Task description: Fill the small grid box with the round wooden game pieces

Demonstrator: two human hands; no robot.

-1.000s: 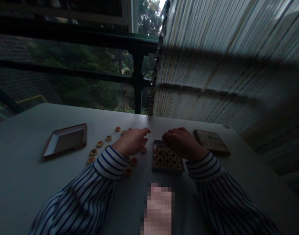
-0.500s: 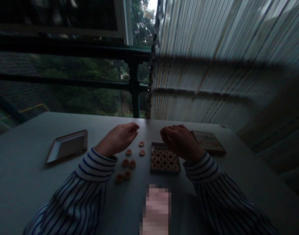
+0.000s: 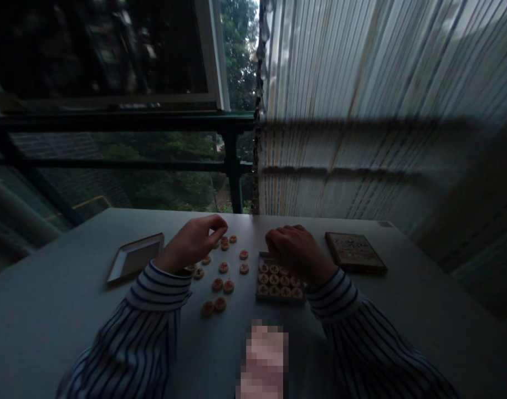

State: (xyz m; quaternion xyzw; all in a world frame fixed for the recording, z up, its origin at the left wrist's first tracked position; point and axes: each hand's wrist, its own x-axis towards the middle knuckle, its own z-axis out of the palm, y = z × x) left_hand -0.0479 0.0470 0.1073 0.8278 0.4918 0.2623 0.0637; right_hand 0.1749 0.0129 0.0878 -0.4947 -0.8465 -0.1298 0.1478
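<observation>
My left hand (image 3: 190,242) hovers over loose Chinese chess pieces (image 3: 223,267), round and pale with mostly red characters. Its thumb and forefinger meet at the tips in a pinch; whatever may lie between them does not show. Some pieces lie partly hidden behind and under this hand. My right hand (image 3: 298,249) is curled, knuckles up, above the far right part of an open box (image 3: 280,300). Rows of chess pieces (image 3: 274,280) with dark characters fill the near part of that box. The right fingertips point down and away, so their hold is hidden.
A shallow tray-like lid (image 3: 117,271) rests on the white table (image 3: 70,327) to the left. On the right lies a flat box with a printed picture (image 3: 355,250). Behind the table are a dark railing (image 3: 232,144) and a striped curtain (image 3: 319,100).
The view has tilted upward and shifted slightly. My left hand sits farther left of the pieces, with several more showing behind it, and its thumb and forefinger have come together. My right hand stays curled.
</observation>
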